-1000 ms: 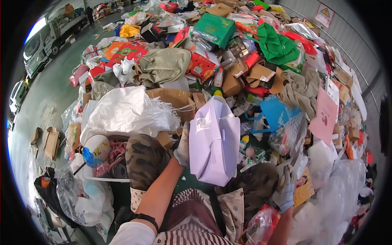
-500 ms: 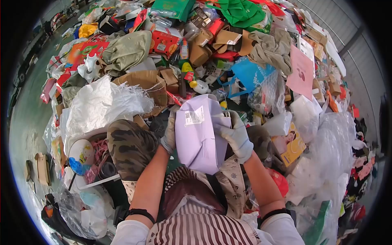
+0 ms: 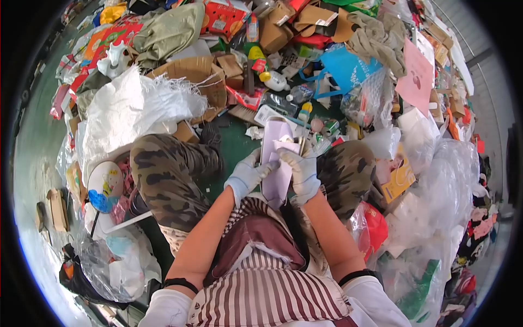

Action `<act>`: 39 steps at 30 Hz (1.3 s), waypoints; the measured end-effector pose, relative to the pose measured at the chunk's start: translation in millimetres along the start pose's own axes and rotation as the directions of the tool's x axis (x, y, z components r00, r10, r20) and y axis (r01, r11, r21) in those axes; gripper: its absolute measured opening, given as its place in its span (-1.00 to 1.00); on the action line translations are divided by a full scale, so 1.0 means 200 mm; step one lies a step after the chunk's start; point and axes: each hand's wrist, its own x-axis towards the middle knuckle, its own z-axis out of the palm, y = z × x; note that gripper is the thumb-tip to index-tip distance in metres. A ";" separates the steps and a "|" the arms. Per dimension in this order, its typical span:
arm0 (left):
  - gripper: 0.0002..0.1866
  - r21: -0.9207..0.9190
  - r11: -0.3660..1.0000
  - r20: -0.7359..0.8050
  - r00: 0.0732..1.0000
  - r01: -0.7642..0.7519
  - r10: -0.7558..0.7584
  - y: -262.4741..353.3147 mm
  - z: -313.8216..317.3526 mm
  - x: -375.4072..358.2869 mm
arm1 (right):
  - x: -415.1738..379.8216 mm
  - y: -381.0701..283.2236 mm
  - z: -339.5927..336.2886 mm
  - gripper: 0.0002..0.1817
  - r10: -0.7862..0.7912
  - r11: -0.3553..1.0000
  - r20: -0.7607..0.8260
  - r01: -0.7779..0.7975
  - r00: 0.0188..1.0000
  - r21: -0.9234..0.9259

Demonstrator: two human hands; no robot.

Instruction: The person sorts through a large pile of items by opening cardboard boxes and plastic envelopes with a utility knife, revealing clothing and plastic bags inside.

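Note:
A crumpled lavender package (image 3: 277, 182) is held upright between my knees, turned so a narrow side and its folded top face me. My left hand (image 3: 249, 173), in a pale work glove, is closed on its left side. On the other side my gloved right hand (image 3: 301, 170) grips the package near its upper right edge, fingers bent over it. The label side is out of sight. Just beyond lie a white bottle with a yellow cap (image 3: 274, 80) and a brush (image 3: 243, 113) on the green floor.
Mixed waste is heaped in front: a white woven sack (image 3: 131, 120), an open cardboard box (image 3: 193, 82), a blue bag (image 3: 348, 68) and a pink sheet (image 3: 415, 79). Clear plastic film (image 3: 436, 191) piles up on the right. A round fan (image 3: 106, 185) lies at left.
The package has come down slightly and been turned from its broad labelled face to a narrow side. Both hands have shifted on it, the left toward its middle. My view has tilted downward.

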 end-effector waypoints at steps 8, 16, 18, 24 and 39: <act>-0.23 -0.086 0.996 0.108 0.994 -0.010 0.019 -0.02 -0.03 0.00 | -0.02 -0.02 -0.06 -0.63 0.106 0.952 0.097 -0.129 0.990 0.277; -0.54 -0.029 0.978 -0.160 0.967 -0.207 0.200 -0.30 0.00 0.09 | -0.04 -0.02 0.10 -0.63 -0.183 0.982 0.060 0.180 0.981 0.060; -0.63 -0.251 0.906 -0.305 0.916 -0.341 0.261 -0.31 0.02 0.14 | -0.07 -0.02 0.21 -0.65 -0.093 0.996 0.065 0.093 0.993 0.013; -0.70 -0.611 0.671 -0.442 0.884 -0.420 0.151 -0.25 -0.23 0.24 | -0.20 -0.08 0.15 -0.74 -0.314 0.782 0.185 0.364 0.931 -0.506; -0.75 -0.611 0.748 -0.301 0.950 -0.260 0.084 -0.16 -0.33 0.11 | 0.07 -0.49 0.03 -0.27 -0.390 0.138 0.449 0.533 0.804 -0.835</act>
